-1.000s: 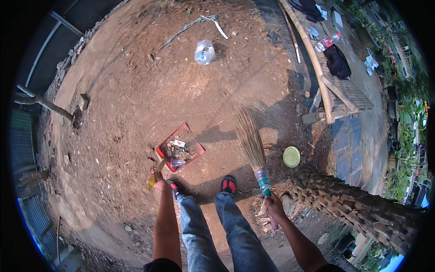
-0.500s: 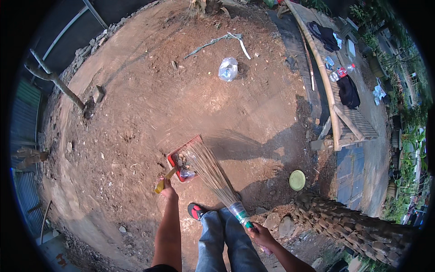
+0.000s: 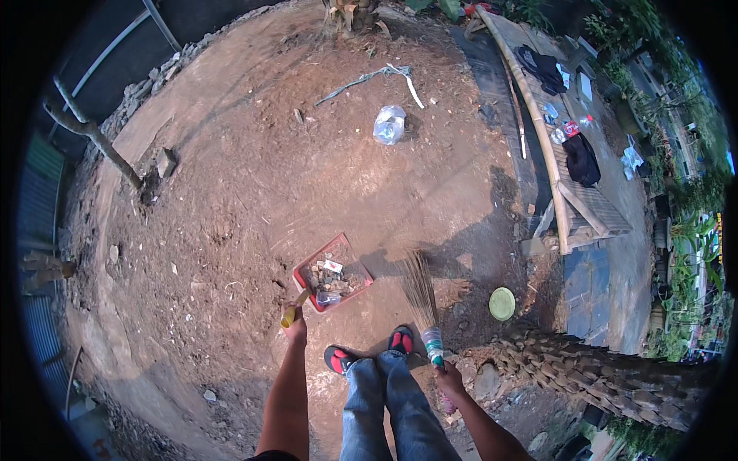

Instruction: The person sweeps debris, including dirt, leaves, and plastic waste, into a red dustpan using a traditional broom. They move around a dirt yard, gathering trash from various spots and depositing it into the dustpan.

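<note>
My left hand (image 3: 294,329) is wrapped round the yellow handle of a red dustpan (image 3: 363,285), which rests on the dirt in front of my feet. Inside the pan lie dry leaf bits, dirt, a small white and red packet (image 3: 332,266) and a clear plastic scrap (image 3: 329,297). My right hand (image 3: 448,379) grips the lower part of a stick broom (image 3: 420,288), its bundle wrapped in green and clear material near the grip. The broom's bristles spread over the ground to the right of the pan, apart from it.
Ahead lies a clear plastic bag (image 3: 390,124), with a grey-green strip (image 3: 361,80) beyond. A yellow-green round lid or plate (image 3: 502,303) sits right, near a rough palm trunk (image 3: 600,376). A bamboo platform (image 3: 550,138) bearing clothes and bottles stands far right; a thin tree (image 3: 100,142) rises left.
The broom has swung right, off the dustpan, so the pan's contents show. A white and red packet is visible in it. The dustpan has shifted slightly to the right with my left hand.
</note>
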Tool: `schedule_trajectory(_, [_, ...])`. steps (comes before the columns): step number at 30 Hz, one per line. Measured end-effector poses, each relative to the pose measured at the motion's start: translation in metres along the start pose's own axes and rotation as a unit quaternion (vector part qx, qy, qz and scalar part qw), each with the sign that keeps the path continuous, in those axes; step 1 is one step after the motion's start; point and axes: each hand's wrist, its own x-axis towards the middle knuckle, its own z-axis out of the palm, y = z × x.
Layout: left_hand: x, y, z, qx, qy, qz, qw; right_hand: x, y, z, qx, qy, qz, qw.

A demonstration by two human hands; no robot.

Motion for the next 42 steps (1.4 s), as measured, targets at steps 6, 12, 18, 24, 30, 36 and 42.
schedule_trajectory(6, [-0.004, -0.011, -0.005, 0.005, -0.03, 0.023, 0.999, -0.069, -0.004, 0.011, 0.081, -0.14, 0.035, 0.986])
schedule_trajectory(12, [-0.018, 0.011, 0.035, -0.011, -0.059, 0.045, 0.997, -0.085, 0.03, -0.016, 0.226, -0.078, 0.059, 0.969])
schedule_trajectory(18, [-0.048, 0.021, 0.077, -0.049, -0.107, -0.004, 0.993, -0.028, 0.115, -0.058, 0.126, 0.14, -0.026, 0.982])
schedule_trajectory(24, [-0.085, -0.019, 0.101, -0.031, -0.089, 0.001, 0.995, 0.019, 0.144, -0.106, 0.149, 0.114, 0.081, 0.979])
schedule_trajectory(30, [-0.124, -0.041, 0.124, -0.154, 0.02, -0.047, 0.987, -0.03, 0.17, -0.122, -0.007, -0.067, 0.0, 0.998])
schedule_trajectory(36, [-0.137, -0.037, 0.125, -0.167, 0.047, -0.037, 0.984, -0.069, 0.139, -0.158, 0.015, -0.091, -0.056, 0.994])
schedule_trajectory(42, [-0.132, -0.023, 0.116, -0.164, 0.053, -0.012, 0.985, 0.0, 0.161, -0.163, 0.064, 0.068, -0.114, 0.989])
